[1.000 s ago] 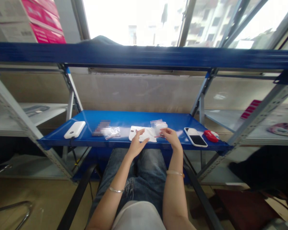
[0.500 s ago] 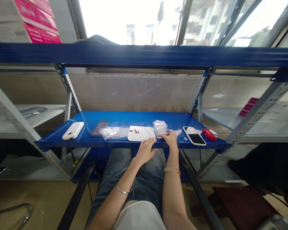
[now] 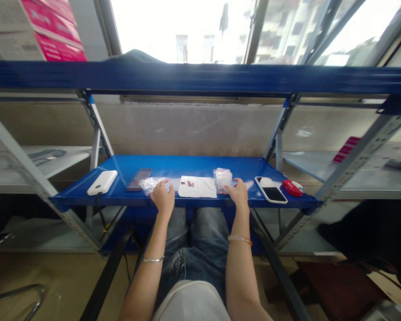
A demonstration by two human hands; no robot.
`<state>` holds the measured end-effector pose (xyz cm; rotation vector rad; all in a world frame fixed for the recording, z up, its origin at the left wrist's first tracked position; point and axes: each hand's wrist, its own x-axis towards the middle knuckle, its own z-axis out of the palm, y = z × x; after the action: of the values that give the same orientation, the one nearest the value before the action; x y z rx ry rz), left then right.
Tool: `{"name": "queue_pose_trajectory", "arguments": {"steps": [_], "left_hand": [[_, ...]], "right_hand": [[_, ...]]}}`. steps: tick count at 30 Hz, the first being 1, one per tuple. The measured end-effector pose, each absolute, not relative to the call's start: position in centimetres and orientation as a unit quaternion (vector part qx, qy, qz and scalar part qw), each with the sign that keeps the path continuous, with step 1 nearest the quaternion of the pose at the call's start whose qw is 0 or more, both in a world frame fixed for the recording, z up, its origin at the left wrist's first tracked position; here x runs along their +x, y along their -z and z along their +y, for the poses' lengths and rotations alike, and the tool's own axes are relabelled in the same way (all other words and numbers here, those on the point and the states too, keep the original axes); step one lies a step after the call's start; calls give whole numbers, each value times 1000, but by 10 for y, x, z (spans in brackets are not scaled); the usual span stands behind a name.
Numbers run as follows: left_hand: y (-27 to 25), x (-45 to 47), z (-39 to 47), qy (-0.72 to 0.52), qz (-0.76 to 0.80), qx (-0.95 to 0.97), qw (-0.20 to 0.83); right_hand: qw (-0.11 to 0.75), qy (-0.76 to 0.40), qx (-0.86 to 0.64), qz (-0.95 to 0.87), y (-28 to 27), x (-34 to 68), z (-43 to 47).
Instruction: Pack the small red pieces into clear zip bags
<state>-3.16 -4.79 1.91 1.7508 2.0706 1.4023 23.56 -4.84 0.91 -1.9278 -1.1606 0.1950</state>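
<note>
Over the front edge of the blue shelf, my left hand point(image 3: 164, 197) has its thumb and fingers apart. Its fingertips are at the near right side of a crinkled clear plastic bag point(image 3: 151, 183). My right hand point(image 3: 239, 193) is also spread, thumb and fingers on the right side of a pile of small clear plastic bags point(image 3: 222, 177), and I see nothing gripped in it. Between the hands lies a flat white cloth or sheet point(image 3: 202, 187). Several tiny red pieces point(image 3: 190, 183) and one small dark piece rest on its left part.
A white power bank-like device point(image 3: 102, 182) with a cable lies at the left. A dark blurred-out object point(image 3: 136, 180) is beside the left bag. At the right are a phone in a white case point(image 3: 270, 189) and a red-and-white item point(image 3: 292, 187). A blue beam point(image 3: 200, 78) crosses above.
My left hand has moved left, from the white sheet to the clear bag. My right hand stays by the pile, its fingers slightly further apart.
</note>
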Motion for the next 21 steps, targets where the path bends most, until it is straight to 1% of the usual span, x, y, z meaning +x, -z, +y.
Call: {"name": "queue_pose_trajectory", "arguments": {"steps": [4, 7, 11, 21], "left_hand": [[-14, -54, -46, -438, 754, 490, -6], [-7, -63, -42, -406, 786, 466, -18], [0, -68, -37, -407, 793, 454, -13], [6, -78, -31, -437, 807, 395, -37]], "right_hand": [[435, -83, -759, -477, -14, 228, -49], [440, -79, -745, -495, -17, 222, -49], [444, -72, -728, -517, -21, 213, -48], [449, -80, -686, -567, -23, 194, -43]]}}
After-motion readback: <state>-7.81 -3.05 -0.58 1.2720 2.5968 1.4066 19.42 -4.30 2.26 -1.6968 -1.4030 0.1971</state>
